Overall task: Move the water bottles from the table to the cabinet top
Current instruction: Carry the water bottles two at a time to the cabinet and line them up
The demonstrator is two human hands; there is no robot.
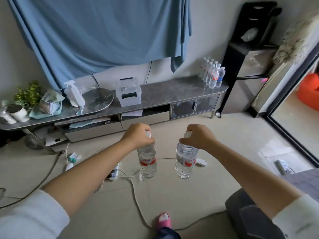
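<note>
Hands (138,135) (198,138) grip 2 bottles (147,161) (185,161) by necks.

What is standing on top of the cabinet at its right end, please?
A cluster of water bottles stands on the cabinet top, packed in rows beside the wall. The front ones hide those behind, so the full count cannot be seen.

Item count:
- Clear plastic water bottles, red label, white cap, held in air: 2 — left one (147,161), right one (185,161).
- Same-type bottles clustered on grey marble-pattern cabinet top (172,95): about 10 (211,73); exact count unclear.
- Clear plastic storage box: 1 (128,93).
- White spray bottle: 1 (73,93).
- Potted green plant: 1 (25,100).
</note>
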